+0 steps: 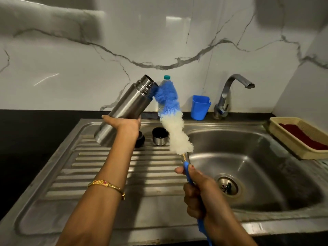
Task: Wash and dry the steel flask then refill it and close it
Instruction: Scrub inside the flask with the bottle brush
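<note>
- The left hand [124, 126] is wrapped round the lower body of the flask [124, 110], left of centre in the frame, and holds it off the drainboard [124, 167], tilted so its open mouth points up and right. That tilt looks chosen to face the mouth toward the brush.
- The right hand [198, 190], lower right of centre, grips the blue handle of the brush [174, 121] well below the bristles, which leaves the whole head free to go in. The blue tip touches the flask's rim; most of the head remains outside.
- Both are held over the drainboard beside the basin [248, 157], likely so drips land in steel, not on the bench [35, 139].
- The cup lid [159, 136] stands mouth-up on the drainboard at centre; a dark stopper [140, 139] lies partly hidden behind the left wrist. Both are parked clear of the scrubbing.
- A water bottle [166, 80] stands behind the brush, probably for the refill.
- The tap [229, 96], upper right, shows no water running.
</note>
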### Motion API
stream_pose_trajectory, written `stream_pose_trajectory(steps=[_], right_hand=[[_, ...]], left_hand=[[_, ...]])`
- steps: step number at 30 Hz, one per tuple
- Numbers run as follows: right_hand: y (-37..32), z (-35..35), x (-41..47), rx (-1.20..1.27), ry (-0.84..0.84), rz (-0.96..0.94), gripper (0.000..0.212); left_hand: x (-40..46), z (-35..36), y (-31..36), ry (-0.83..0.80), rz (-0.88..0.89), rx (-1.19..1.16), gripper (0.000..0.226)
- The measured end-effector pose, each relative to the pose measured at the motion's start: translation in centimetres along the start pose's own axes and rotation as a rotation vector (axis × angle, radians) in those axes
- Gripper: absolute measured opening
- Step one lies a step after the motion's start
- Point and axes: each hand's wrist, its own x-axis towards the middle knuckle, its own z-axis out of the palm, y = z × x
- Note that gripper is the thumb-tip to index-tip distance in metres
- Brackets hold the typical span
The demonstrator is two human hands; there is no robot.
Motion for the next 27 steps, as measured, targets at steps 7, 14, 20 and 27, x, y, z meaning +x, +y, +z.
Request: stream_pose_trajectory(steps=[7,14,20,27], right_hand=[[3.4,-2.0,4.4,-0.65,0.351,-0.963,0.03],[3.2,-4.6,6.1,-0.859,0.395,-1.199,0.051],[1.6,-5.5,6.9,-0.948,0.387,-1.306,0.045],[0.4,-5.5,7.9,-1.01,0.344,-1.369,0.05]], left_hand=[[-3.4,1.6,-0.6,0.176,-0.064,-0.056,0.067],[-4.0,2.7,0.4,0.219,-0.109,-0.125,0.074],[-5.7,3.3,0.8,0.194,-0.089,-0.15,0.065],[-6.1,3.1,0.5,0.137,-0.079,0.049,0.058]])
